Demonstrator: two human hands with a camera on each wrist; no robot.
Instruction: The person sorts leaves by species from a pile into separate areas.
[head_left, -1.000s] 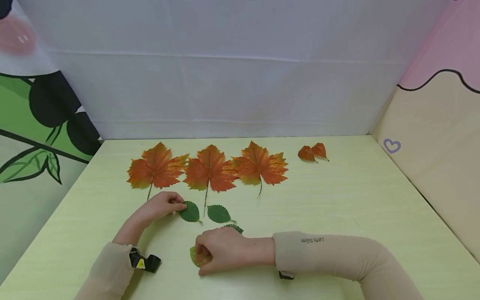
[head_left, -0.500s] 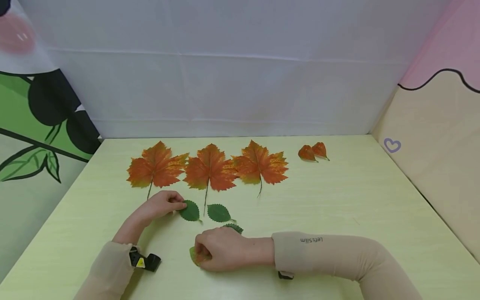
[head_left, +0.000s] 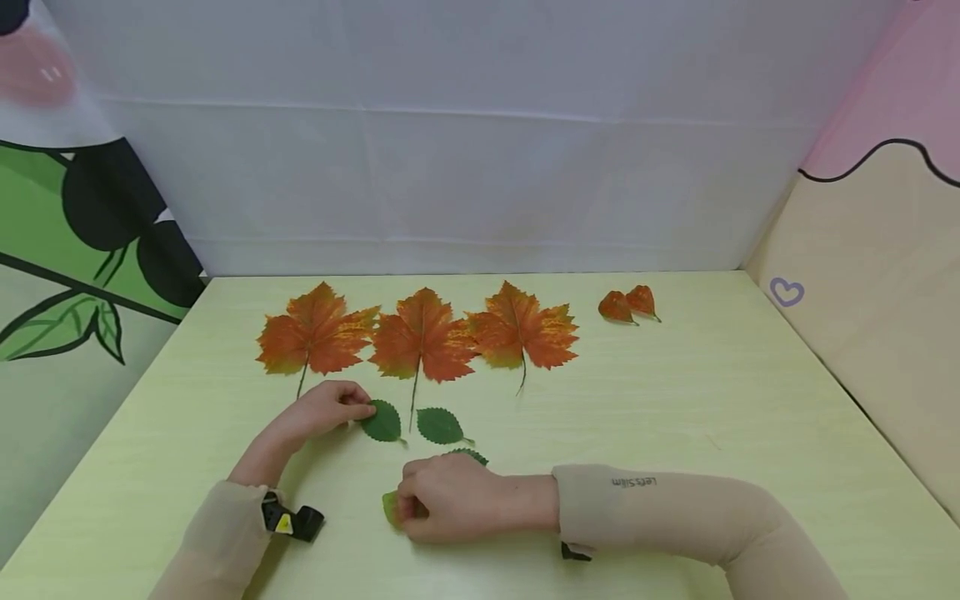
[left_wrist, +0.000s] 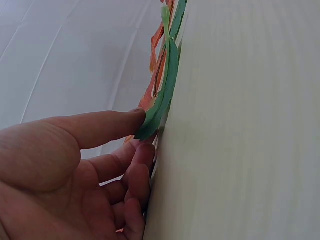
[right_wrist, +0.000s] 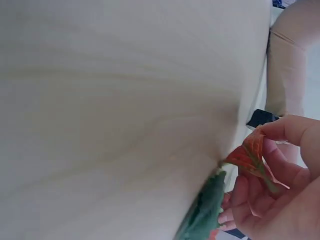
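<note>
My left hand (head_left: 330, 407) pinches the edge of a green leaf (head_left: 383, 422) with serrated margins. The left wrist view shows the thumb on one face of that leaf (left_wrist: 165, 102) and the fingers behind it. To its right lies a second green leaf (head_left: 439, 426). A third green leaf (head_left: 469, 456) shows partly behind my right hand (head_left: 457, 500). The right hand holds a small leaf, whose yellow-green part (head_left: 390, 507) peeks out past the fingers. In the right wrist view this leaf (right_wrist: 250, 157) is orange-red with a greenish midrib, between thumb and fingers.
Three orange maple leaves with stems, a left one (head_left: 311, 333), a middle one (head_left: 422, 337) and a right one (head_left: 522, 329), lie in a row at the back. Two small orange leaves (head_left: 617, 308) lie farther right. A white cloth wall (head_left: 480, 192) bounds the table's (head_left: 712, 392) back.
My right thumb has drawn in toward the fingers, covering more of the small leaf. The left hand and the other leaves have stayed in place.
</note>
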